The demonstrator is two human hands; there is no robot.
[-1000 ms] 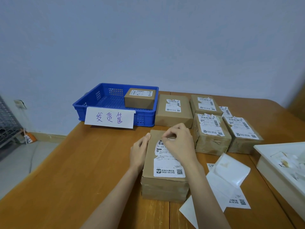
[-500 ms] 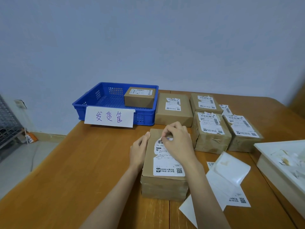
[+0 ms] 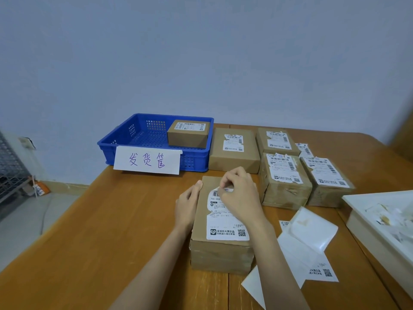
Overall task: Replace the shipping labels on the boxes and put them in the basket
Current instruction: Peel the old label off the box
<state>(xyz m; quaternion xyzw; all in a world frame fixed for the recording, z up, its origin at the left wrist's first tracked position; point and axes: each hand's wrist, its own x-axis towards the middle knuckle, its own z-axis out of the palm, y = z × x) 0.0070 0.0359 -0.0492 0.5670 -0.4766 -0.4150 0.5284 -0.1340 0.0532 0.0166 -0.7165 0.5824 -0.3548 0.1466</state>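
1. I work on the brown cardboard box (image 3: 221, 247) lying at lower centre of the frame on the wooden bench (image 3: 111, 231). Its white printed shipping label (image 3: 225, 224) is already ragged along the left edge.
2. My left hand (image 3: 187, 209) lies flat against the box's left side, fingers straight, steadying it. I keep that pressure so the box does not lift with the peel.
3. My right hand (image 3: 239, 193) pinches the lifted upper edge of the label between thumb and fingertips. The grip appears small; I judge it wise to take a wider hold before pulling.
4. I would peel slowly, low and back toward the near edge of the box. A steep, fast pull is likely to tear off only a strip.
5. Loose white backing sheets (image 3: 306, 249) lie just right of the box, at lower right.
6. The blue plastic basket (image 3: 154, 121), upper left of centre, already holds one small brown box (image 3: 187, 135); four more labelled boxes (image 3: 283, 180) wait to its right.
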